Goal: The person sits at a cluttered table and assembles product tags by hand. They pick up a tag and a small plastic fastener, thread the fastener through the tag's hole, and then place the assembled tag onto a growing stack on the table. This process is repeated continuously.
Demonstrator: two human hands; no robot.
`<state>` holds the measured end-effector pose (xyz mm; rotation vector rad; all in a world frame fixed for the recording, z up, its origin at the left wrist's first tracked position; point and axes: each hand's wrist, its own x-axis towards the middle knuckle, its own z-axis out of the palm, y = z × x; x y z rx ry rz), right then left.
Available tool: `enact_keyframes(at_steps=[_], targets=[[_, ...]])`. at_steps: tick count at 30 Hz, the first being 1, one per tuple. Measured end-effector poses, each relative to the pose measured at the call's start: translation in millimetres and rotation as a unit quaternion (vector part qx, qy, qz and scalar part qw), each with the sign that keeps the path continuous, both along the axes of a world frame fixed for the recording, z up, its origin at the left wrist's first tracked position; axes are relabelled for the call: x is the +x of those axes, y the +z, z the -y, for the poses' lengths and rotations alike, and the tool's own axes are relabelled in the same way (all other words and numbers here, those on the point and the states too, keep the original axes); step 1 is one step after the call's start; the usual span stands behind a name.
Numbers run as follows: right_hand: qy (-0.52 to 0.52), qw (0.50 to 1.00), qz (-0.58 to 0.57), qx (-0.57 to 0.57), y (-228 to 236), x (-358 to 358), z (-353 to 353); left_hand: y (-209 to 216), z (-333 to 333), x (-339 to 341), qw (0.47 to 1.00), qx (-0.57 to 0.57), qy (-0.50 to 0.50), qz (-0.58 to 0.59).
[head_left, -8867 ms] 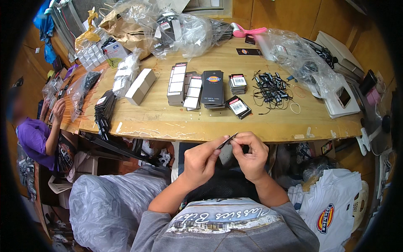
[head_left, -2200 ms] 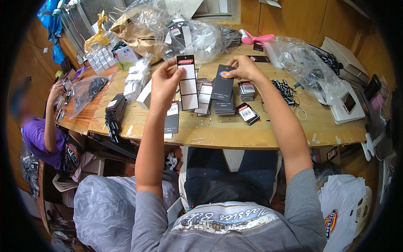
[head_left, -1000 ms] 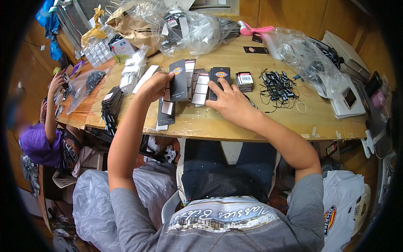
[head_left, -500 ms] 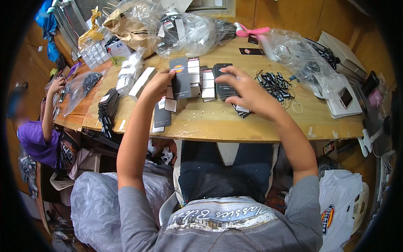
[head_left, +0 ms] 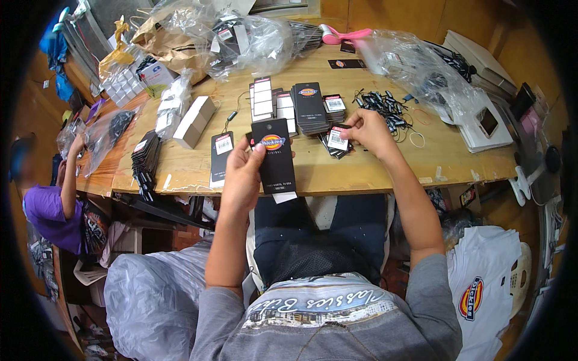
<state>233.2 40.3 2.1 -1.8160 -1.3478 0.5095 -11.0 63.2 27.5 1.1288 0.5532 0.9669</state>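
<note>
My left hand point(head_left: 241, 177) grips a large black hang tag point(head_left: 274, 162) with a colored emblem, tilted up above the table's near edge. A white piece shows below its lower end. Between thumb and fingers of my right hand point(head_left: 372, 133) is a small labelled tag point(head_left: 338, 139), just over a fanned pile of similar ones. Behind stand a stack of black hang tags point(head_left: 310, 114) and a stack of small labelled tags point(head_left: 334, 103). Strips of white labels point(head_left: 262, 99) lie left of them. Beside my left hand rests a black tag with a white sticker point(head_left: 223, 147), its string attached.
To the right lies a heap of black strings point(head_left: 385, 108). A white block point(head_left: 194, 122) and strung tags point(head_left: 146, 157) are at left. Clear plastic bags point(head_left: 265, 45) line the back. A phone point(head_left: 489, 122) lies at right. Another person's purple sleeve point(head_left: 48, 207) shows far left.
My left hand has brought the black hang tag nearer, to the table's front edge. My right hand has gone from open above the black stack to pinching a small labelled tag.
</note>
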Motion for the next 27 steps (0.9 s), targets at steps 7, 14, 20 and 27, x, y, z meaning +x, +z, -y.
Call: enact_keyframes(at_steps=[7,14,20,27], targets=[[0.077,0.962,-0.261,-0.016,-3,5,-1,-29,16,15,0.999,-0.021,0.0,0.029],[0.082,0.953,-0.268,0.117,16,-15,24,-37,29,21,0.998,0.018,0.052,0.019],[0.113,0.973,-0.144,0.139,12,-64,59,-43,48,35,0.998,0.046,0.022,-0.025],[-0.041,0.965,0.08,0.246,21,16,52,-47,48,30,1.0,0.015,0.02,-0.005]])
